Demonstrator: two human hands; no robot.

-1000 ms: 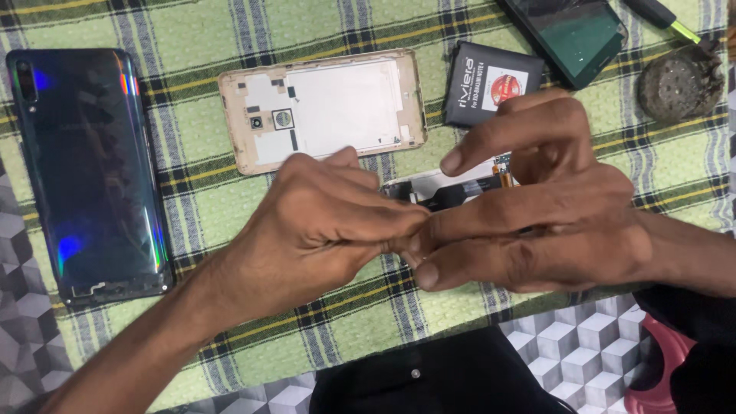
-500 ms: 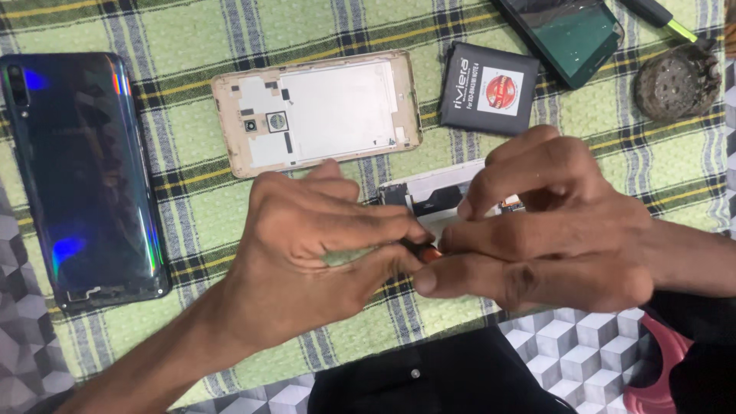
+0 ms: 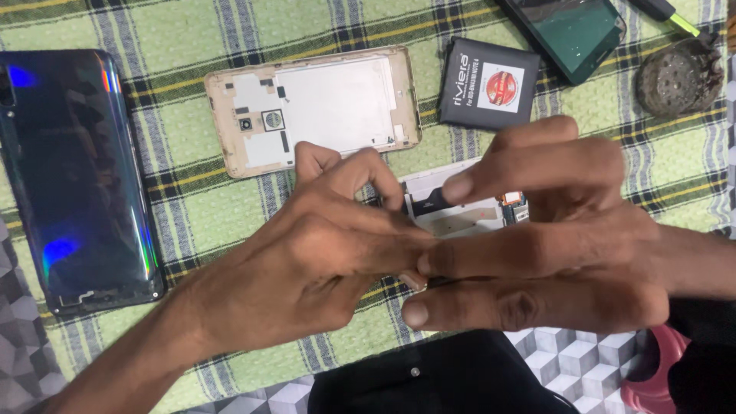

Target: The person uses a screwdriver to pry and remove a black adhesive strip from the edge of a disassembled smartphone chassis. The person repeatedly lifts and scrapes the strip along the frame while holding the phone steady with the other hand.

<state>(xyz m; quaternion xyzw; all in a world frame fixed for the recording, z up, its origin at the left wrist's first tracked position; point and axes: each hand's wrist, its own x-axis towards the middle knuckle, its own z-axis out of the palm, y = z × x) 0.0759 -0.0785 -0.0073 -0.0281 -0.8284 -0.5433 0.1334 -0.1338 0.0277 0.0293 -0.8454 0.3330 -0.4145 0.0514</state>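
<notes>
Green plaid cloth (image 3: 192, 222) covers the work surface, crowded at its far edge. Both hands meet at centre: left hand (image 3: 322, 264) and right hand (image 3: 552, 245) pinch together on an opened phone body (image 3: 460, 207), mostly hidden beneath them. Open cloth lies between the dark phone (image 3: 73, 169) and the hands.

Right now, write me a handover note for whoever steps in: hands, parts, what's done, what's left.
Left hand and right hand meet fingertip to fingertip over the opened phone body; anything pinched between them is hidden.
Gold back cover is off and lies above the hands, inner side up. Battery is out, beside the cover. Blue glossy phone lies far left, untouched.
Left: phone body open, cover and battery not refitted.
</notes>
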